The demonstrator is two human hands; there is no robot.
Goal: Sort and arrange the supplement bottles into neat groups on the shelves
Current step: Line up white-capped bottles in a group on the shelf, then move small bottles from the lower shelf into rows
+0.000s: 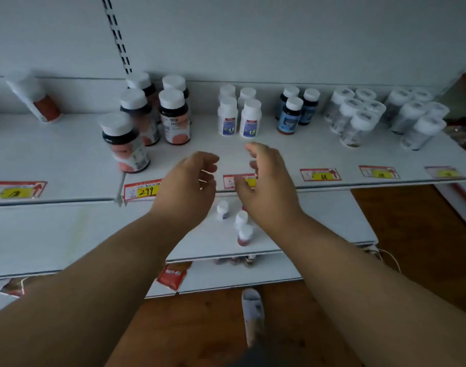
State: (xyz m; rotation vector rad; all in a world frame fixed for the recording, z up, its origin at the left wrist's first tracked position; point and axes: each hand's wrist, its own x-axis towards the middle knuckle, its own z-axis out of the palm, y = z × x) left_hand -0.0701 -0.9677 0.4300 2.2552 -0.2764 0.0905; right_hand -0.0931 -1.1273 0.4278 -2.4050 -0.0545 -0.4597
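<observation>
On the white top shelf (54, 154) stand groups of white-capped bottles: dark ones with pink labels (173, 115), one of them (124, 143) apart in front, small white ones (240, 115), blue-labelled dark ones (292, 112) and clear ones (359, 115). My left hand (189, 186) and my right hand (263, 181) hover side by side over the shelf's front edge, just before the white bottles. Both have loosely curled fingers and hold nothing. A pink-labelled bottle (33, 99) leans at the far left.
Price tags (320, 174) line the shelf's front lip. On a lower shelf (332, 223) stand three small bottles (241, 221), partly behind my hands. A red packet (172, 276) pokes out lower down. Wooden floor (412, 234) and my socked foot (253, 311) are below.
</observation>
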